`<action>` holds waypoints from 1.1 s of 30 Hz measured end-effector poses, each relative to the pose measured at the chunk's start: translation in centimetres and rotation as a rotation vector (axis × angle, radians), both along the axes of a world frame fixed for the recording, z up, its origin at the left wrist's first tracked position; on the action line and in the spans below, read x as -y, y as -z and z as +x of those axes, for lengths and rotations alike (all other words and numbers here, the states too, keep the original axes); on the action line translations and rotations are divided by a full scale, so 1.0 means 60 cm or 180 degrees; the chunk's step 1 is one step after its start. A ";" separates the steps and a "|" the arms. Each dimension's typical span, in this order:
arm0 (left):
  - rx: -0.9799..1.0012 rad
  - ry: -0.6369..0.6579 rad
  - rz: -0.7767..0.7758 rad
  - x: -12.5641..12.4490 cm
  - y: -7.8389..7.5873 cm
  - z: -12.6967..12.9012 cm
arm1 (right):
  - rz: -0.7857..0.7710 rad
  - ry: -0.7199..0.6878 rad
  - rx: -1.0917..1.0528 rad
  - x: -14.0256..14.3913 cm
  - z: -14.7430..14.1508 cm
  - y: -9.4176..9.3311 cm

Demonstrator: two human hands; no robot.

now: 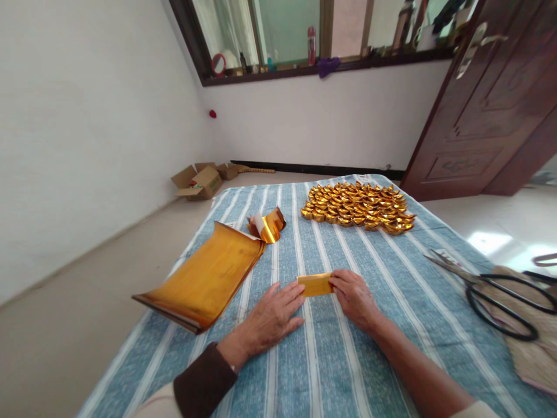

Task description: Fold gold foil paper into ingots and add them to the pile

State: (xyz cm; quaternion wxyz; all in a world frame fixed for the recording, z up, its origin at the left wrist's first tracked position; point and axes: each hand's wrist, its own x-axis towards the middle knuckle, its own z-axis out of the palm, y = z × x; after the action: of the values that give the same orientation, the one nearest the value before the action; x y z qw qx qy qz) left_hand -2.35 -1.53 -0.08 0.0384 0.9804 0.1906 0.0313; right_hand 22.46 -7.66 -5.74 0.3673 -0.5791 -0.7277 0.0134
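left hand (272, 316): lying flat on the blue striped cloth (339, 360), fingers loosely spread, fingertips just touching the left end of the gold slip (315, 284). Nothing is held in it, it only pins that end down

right hand (353, 297): curled over the slip's right end, thumb and first fingers pinching it against the cloth

gold slip: a small folded strip of shiny gold paper, lying flat between the two hands near the middle of the cloth. Edges look straight and the top face has a dull sheen. How many layers it has can't be told from here

doing the fold well: looks like a crease is being pressed in. Best guess is the left fingertips should keep that end from sliding while the right pinch runs along the edge, corners lined up first. Foil paper is slippery and holds every dent, so a firm single pass probably beats fiddling

foil stack (204, 278): a curling pile of gold sheets to the left of the hands, its near corner hanging over the cloth's edge

loose foil (267, 225): a crumpled curl or two just behind the stack

ingots (359, 206): a big cluster of folded gold pieces at the far end, packed side by side

scissors (491, 290): black handled, lying open to the right, well apart from the hands

boxes (200, 181): cardboard, on the floor by the far wall
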 end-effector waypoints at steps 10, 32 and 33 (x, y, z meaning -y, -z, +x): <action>0.0046 -0.0065 0.0177 0.004 -0.003 -0.016 | -0.0050 0.0013 -0.0026 0.001 -0.002 0.002; 0.0391 0.0380 0.0418 -0.036 -0.007 0.055 | 0.0182 -0.0131 0.0396 0.010 -0.008 -0.027; 0.0381 0.0386 0.0496 -0.035 -0.006 0.056 | 0.0206 -0.0136 0.0439 0.010 -0.007 -0.028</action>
State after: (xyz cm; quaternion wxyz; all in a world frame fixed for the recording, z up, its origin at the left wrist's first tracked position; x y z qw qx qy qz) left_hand 1.04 0.56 0.26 -0.0248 0.9865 0.1252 0.1022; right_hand 22.04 -8.27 -4.08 0.3346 -0.5507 -0.7635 -0.0422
